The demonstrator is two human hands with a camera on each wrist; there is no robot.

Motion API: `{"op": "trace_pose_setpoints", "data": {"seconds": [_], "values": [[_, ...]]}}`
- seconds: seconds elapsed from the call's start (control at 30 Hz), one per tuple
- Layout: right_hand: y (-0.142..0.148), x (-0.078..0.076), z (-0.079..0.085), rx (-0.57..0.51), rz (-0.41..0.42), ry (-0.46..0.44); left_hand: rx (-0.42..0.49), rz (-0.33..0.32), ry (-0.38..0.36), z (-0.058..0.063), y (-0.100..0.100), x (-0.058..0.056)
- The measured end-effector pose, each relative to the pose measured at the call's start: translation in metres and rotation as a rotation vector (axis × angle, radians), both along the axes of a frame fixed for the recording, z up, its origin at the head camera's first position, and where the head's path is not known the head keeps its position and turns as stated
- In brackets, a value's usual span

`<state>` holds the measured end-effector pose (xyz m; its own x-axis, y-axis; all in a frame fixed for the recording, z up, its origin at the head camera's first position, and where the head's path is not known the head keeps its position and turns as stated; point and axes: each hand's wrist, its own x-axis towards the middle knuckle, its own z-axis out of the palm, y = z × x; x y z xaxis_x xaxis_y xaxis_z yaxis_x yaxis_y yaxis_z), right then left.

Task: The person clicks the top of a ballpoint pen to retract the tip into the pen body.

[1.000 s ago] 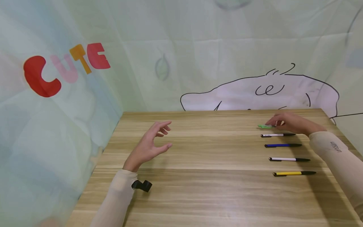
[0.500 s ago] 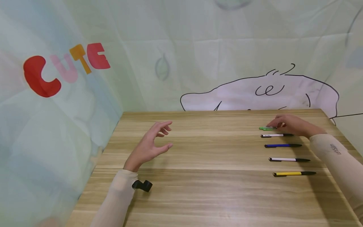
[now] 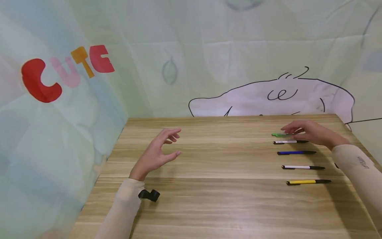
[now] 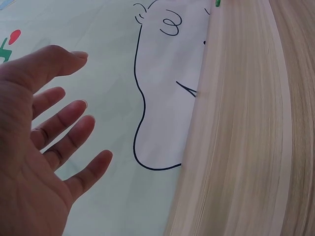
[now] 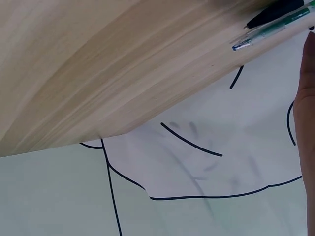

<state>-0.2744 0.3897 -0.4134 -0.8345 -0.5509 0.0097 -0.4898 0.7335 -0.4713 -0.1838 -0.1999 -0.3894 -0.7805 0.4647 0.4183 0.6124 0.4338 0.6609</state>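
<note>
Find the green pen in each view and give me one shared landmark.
Head: green pen at right, farthest of five, by the right hand.
Left wrist: probably the green bit at the top edge, right of centre.
Right wrist: green pen in the top right corner.
Shared landmark: outlined drawing behind the table.

Tabletop (image 3: pixel 209 202): I see wood grain running side to side.
Backdrop (image 3: pixel 209 30): pale green cloth, creased, hanging behind the tabletop.
Lettering (image 3: pixel 71 79): I read CUTE at left, in red, pink and orange.
Cartoon figure (image 3: pixel 250 101): white, black-outlined, printed on the backdrop.
Leaf print (image 3: pixel 169 73): faint, left of the cartoon figure.
</note>
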Motion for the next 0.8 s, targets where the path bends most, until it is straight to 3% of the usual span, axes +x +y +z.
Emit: {"op": "trace_pose_setpoints", "data": {"seconds": [0.23, 0.53, 0.8], "values": [[0.002, 0.005, -0.006, -0.036, -0.021, -0.078, 0.004, -0.019, 0.011, -0.004, -0.003, -0.004], [0.002, 0.008, -0.016, -0.021, -0.003, -0.054, -0.015, -0.03, -0.003, -0.002, 0.001, -0.003], [-0.003, 0.006, -0.017, 0.054, -0.01, -0.043, -0.027, -0.03, -0.006, -0.002, 0.005, -0.005]]}}
